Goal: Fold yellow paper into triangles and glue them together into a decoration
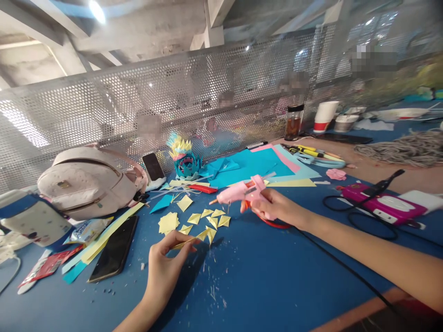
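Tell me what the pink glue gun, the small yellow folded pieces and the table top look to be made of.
Pink glue gun, in the right hand: likely moulded plastic, smooth with a slight sheen. Yellow folded pieces, one pinched in the left hand: matte coloured paper, shown by sharp creases and thin edges. Table top: a smooth blue surface, perhaps laminate or painted board; unclear.

Two bare hands are counted: left hand point(166, 258) at lower centre, right hand point(273, 207) at centre. One pink plastic glue gun point(242, 191) is registered at centre. About nine small folded yellow paper pieces point(207, 219) are counted at centre; the exact number cannot be told. Two black smartphones are recorded: one flat phone point(114, 251) at lower left, one propped phone point(152, 167) left of centre. One beige backpack point(86, 182) is noted at left. One paper cup point(324, 116) is counted at upper right.
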Demonstrator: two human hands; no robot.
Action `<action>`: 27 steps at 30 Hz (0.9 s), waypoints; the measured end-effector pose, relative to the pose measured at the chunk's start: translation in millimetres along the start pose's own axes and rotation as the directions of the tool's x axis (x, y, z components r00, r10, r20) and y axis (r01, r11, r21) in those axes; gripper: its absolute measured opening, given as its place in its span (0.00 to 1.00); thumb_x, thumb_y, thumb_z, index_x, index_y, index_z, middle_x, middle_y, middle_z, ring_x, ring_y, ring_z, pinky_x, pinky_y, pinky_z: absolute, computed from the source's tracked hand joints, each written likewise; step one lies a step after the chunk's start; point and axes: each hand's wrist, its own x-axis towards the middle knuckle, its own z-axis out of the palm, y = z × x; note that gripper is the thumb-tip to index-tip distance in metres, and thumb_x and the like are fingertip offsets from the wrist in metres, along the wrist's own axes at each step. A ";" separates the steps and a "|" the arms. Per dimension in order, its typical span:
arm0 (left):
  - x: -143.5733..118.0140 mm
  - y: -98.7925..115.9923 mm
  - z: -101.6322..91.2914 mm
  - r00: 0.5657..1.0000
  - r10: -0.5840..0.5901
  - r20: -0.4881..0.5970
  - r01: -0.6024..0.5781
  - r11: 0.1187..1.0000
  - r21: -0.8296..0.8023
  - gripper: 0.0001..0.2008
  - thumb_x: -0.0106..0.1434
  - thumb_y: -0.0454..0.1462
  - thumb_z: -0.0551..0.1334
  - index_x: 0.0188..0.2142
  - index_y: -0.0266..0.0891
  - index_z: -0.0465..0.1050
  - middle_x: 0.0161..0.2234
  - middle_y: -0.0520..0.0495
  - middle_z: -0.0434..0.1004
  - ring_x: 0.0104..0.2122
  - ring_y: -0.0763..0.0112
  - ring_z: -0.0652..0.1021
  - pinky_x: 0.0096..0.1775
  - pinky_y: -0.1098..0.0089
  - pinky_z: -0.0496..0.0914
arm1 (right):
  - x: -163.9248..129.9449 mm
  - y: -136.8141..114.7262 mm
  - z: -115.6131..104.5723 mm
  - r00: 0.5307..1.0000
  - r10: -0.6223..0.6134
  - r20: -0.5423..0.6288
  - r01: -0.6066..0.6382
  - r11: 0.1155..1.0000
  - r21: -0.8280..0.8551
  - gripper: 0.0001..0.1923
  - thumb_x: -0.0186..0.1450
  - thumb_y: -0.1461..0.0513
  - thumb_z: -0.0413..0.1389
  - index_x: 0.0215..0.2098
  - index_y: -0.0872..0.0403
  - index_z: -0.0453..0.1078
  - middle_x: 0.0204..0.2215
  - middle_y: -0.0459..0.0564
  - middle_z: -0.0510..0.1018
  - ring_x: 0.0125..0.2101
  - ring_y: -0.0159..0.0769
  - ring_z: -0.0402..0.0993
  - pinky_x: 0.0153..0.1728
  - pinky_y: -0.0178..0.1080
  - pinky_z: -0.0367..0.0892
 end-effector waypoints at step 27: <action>5.7 -7.5 -3.4 0.996 0.073 0.043 -0.075 0.995 0.068 0.12 0.60 0.46 0.67 0.30 0.39 0.80 0.30 0.46 0.83 0.31 0.63 0.81 0.35 0.69 0.75 | -92.1 23.2 -83.8 0.834 0.099 -0.543 -0.491 0.582 -0.648 0.20 0.61 0.45 0.54 0.38 0.51 0.71 0.49 0.64 0.77 0.49 0.64 0.72 0.39 0.50 0.67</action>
